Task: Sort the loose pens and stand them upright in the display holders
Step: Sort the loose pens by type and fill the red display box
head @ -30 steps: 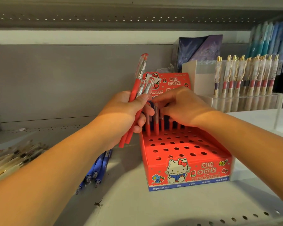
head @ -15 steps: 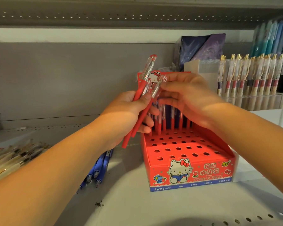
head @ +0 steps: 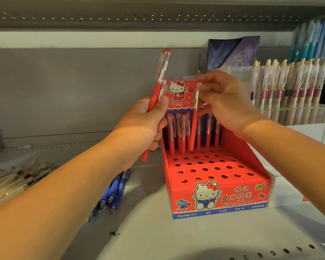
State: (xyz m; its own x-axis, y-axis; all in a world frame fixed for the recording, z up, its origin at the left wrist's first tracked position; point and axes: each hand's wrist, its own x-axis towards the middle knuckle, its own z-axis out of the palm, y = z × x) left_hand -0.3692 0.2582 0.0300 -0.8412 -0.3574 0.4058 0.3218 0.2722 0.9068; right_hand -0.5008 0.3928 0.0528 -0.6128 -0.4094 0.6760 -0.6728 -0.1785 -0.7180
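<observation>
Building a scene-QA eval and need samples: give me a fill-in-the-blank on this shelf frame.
1. The right hand pinches a single ____ pen over the display box.
2. The pens already standing sit at the ____ of the box.
3. The loose pens lying nearest the box are ____.
4. The left hand grips spare red pens, clear ends pointing ____.
Missing: red; back; blue; up.

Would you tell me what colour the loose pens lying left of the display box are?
Blue; the loose pens show best in the head view.
</observation>
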